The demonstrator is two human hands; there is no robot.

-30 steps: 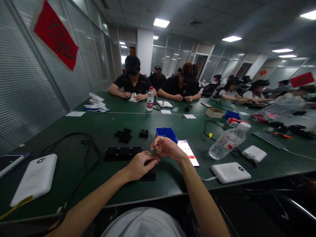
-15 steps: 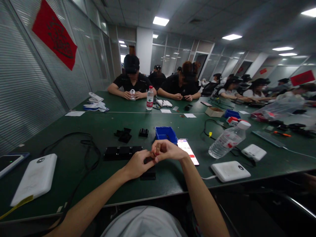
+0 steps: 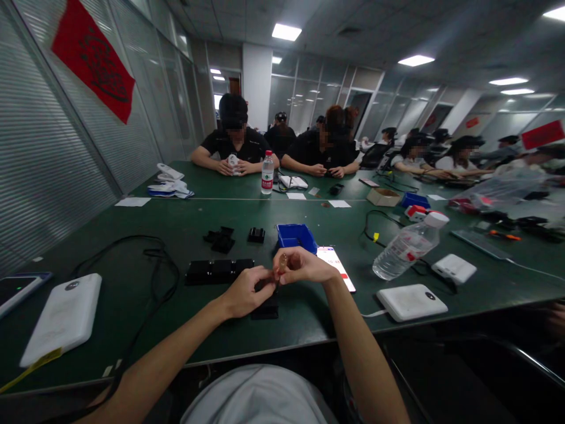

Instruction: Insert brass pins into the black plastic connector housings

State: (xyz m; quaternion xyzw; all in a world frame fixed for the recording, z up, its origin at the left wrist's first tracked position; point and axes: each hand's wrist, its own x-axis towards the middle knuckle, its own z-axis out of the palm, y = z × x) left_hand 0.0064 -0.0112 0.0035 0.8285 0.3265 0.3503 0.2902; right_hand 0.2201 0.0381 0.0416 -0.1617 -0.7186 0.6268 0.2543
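My right hand (image 3: 304,268) is closed in a pinch on a small brownish part (image 3: 282,262) held just above the green table (image 3: 132,235). My left hand (image 3: 245,292) is closed too, its fingertips on a small black block (image 3: 265,306) that lies on the table right below the right hand. The two hands almost touch. A row of joined black blocks (image 3: 216,271) lies just left of them. A blue bin (image 3: 296,236) stands right behind my right hand.
A phone with a lit screen (image 3: 338,268) lies right of my hands, then a tipped water bottle (image 3: 406,246) and white power banks (image 3: 411,302) (image 3: 62,318). Loose black parts (image 3: 220,240) and black cables (image 3: 150,271) lie left. Other people work across the table.
My right hand has come down and closer to my left hand, with the small part still pinched. The view has tilted slightly.
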